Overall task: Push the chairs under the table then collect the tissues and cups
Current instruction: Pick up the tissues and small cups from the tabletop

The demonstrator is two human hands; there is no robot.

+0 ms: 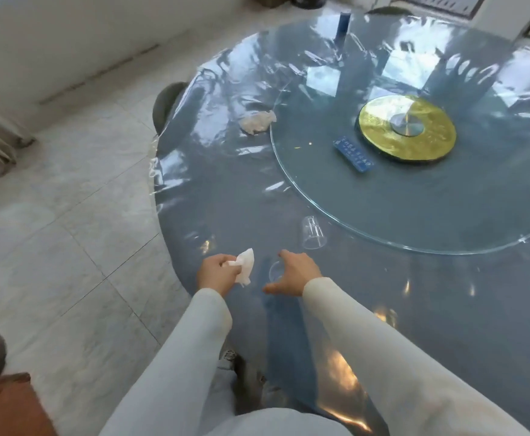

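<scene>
So it all comes down to the small clear plastic cup [275, 272] near the front edge of the round blue-grey table [213, 199]. It sits right in the gap between the thumb and fingers [286, 255] of the right hand [295, 275], just left of the palm, and that hand is spread wide, not gripping yet. The left hand [218, 272] is busy anyway, pinching a white tissue [245, 268]. A second clear cup [313, 232] waits just past the right hand, and a crumpled tissue [257, 121] lies well beyond.
</scene>
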